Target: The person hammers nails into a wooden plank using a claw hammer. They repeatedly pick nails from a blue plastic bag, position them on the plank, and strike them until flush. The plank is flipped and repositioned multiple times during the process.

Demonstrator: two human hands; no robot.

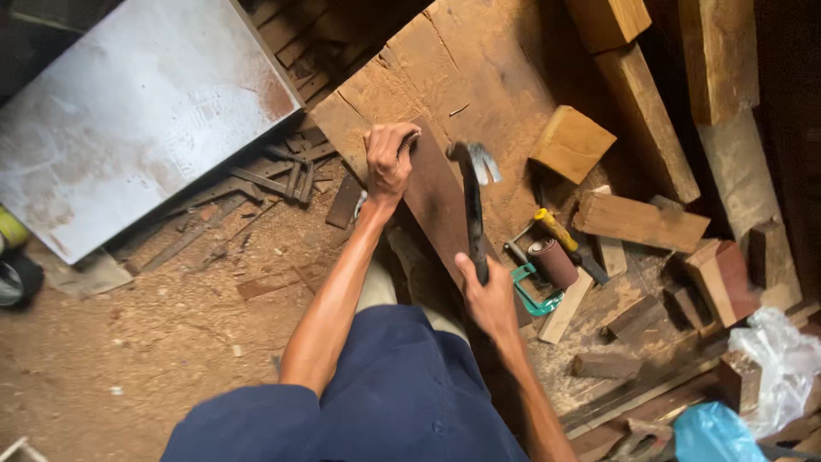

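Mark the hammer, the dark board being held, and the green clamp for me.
hammer (473,205): head view, on its dark handle below the metal head.
dark board (436,201): head view, on its bare face between both hands.
green clamp (532,295): head view, on its green frame beside the right hand.
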